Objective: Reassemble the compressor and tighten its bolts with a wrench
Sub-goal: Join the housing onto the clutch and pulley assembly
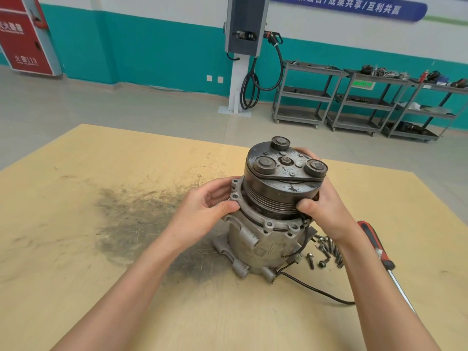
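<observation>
- Here, one grey cast-metal compressor (263,239) stands upright near the middle of the tan wooden tabletop (101,249), its dark grooved pulley (281,188) on top.
- Two hands: the left hand (205,211) grips the flange, the right hand (326,206) curls round the pulley.
- Several loose steel bolts (326,249) lie just right of it, beside one red-handled screwdriver (377,247).
- Three grey shelf carts (354,97) stand far right, holding parts.

A tan worktop (106,249) carries a dark smudge (136,219) left of centre; beyond its far edge lies a pale floor (126,107); a white-and-teal wall (152,46) backs a red cabinet (24,34), a grey charging post (244,26), and grey shelf carts (354,97).
</observation>
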Demonstrator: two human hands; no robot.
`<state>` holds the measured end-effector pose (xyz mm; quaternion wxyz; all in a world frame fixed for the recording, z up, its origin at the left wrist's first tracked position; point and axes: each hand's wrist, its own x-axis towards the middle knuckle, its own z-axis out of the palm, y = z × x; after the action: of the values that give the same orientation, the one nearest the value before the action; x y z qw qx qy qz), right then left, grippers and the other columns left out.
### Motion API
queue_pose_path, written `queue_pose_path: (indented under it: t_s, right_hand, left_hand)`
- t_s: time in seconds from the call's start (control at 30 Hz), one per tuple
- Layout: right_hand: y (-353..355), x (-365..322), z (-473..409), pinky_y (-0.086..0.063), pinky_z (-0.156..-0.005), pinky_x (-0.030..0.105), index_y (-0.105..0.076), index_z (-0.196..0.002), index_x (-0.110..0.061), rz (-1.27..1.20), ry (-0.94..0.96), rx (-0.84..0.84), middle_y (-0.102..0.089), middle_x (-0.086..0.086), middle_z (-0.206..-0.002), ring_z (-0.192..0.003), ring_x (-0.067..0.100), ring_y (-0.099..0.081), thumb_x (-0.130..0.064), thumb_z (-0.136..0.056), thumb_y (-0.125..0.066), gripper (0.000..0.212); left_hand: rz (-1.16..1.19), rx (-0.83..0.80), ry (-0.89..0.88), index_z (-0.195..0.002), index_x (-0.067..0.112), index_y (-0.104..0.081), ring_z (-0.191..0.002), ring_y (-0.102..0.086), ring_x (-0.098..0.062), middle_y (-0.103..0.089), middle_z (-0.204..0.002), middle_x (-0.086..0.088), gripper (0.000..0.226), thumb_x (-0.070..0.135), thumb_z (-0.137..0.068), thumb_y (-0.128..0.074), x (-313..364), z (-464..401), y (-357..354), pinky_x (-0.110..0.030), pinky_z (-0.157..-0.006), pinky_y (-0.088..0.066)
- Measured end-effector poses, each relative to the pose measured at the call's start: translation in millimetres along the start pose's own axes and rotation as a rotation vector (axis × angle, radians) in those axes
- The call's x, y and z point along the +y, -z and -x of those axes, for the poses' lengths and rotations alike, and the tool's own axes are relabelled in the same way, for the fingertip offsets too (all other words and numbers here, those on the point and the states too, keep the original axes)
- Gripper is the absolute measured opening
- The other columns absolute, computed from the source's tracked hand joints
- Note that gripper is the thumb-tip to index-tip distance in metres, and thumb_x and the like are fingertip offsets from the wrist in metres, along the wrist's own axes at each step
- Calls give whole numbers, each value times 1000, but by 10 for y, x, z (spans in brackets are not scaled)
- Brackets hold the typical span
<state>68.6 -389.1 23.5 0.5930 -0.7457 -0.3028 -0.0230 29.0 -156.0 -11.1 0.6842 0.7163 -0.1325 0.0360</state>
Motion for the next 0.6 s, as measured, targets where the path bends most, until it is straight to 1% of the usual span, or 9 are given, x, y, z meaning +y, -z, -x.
queue_pose_path:
  t_s: [0.07,0.13,0.2,0.23,0.33,0.43,0.5,0.53,0.6]
  right_hand:
    - [28,9,20,-39,-110,35,-29,-148,-12,6,-3,22,-48,5,-147,-137,20,-45,-83,-60,-65,119]
    - [63,62,74,-40,-110,34,-32,-147,-16,8,-16,69,-48,-2,-147,-137,16,-44,-88,-66,-51,110]
    - [79,149,146,-35,-114,45,-35,-148,-19,-19,-83,130,-48,-4,-148,-138,15,-43,-91,-70,-36,106]
    - [75,190,185,-31,-116,50,-38,-147,-20,-57,-137,162,-49,-5,-147,-138,14,-43,-93,-70,-33,106]
    - [28,277,299,-29,-116,53,-46,-142,-23,-180,-254,213,-53,-4,-144,-136,15,-45,-90,-72,-33,98]
    - [2,318,395,-29,-115,56,-49,-141,-25,-159,-290,248,-54,-4,-143,-136,19,-46,-80,-82,-34,82]
    - [-2,323,442,-33,-113,55,-53,-138,-31,-128,-301,243,-58,-4,-139,-133,19,-50,-71,-90,-35,65]
    - [-7,312,458,-34,-113,54,-56,-135,-35,-121,-304,236,-60,-3,-136,-130,19,-52,-66,-93,-35,56]
    - [-16,266,481,-36,-112,50,-59,-129,-41,-100,-302,223,-62,-4,-134,-128,17,-54,-61,-95,-36,46]
  left_hand:
    - [20,-10,1,-124,22,-57,-117,-62,-9,-66,-126,2,57,25,-69,-71,-6,-6,-3,-28,-101,-49]
    - [47,-23,4,-119,25,-58,-113,-63,-6,-69,-119,9,51,22,-70,-70,-26,-16,5,-21,-94,-50]
    - [62,-26,3,-117,26,-58,-112,-64,-4,-70,-114,16,48,21,-70,-69,-51,-27,18,-17,-90,-51]
    - [61,-25,2,-117,26,-58,-112,-64,-5,-70,-114,16,49,23,-70,-70,-62,-31,24,-18,-90,-51]
    - [55,-13,-9,-120,28,-59,-116,-63,-9,-69,-120,11,55,31,-67,-74,-100,-34,54,-24,-97,-51]
    - [71,-15,-25,-121,30,-60,-117,-63,-13,-68,-123,7,58,36,-67,-79,-123,-33,68,-23,-91,-53]
    - [80,-19,-36,-119,35,-62,-115,-64,-12,-69,-122,6,58,43,-66,-84,-128,-34,70,-22,-89,-53]
    - [80,-18,-41,-119,36,-63,-115,-64,-13,-69,-122,6,56,43,-67,-83,-132,-36,71,-22,-88,-53]
    - [85,-14,-52,-119,35,-63,-117,-63,-15,-69,-121,6,52,33,-70,-78,-148,-35,78,-21,-88,-53]
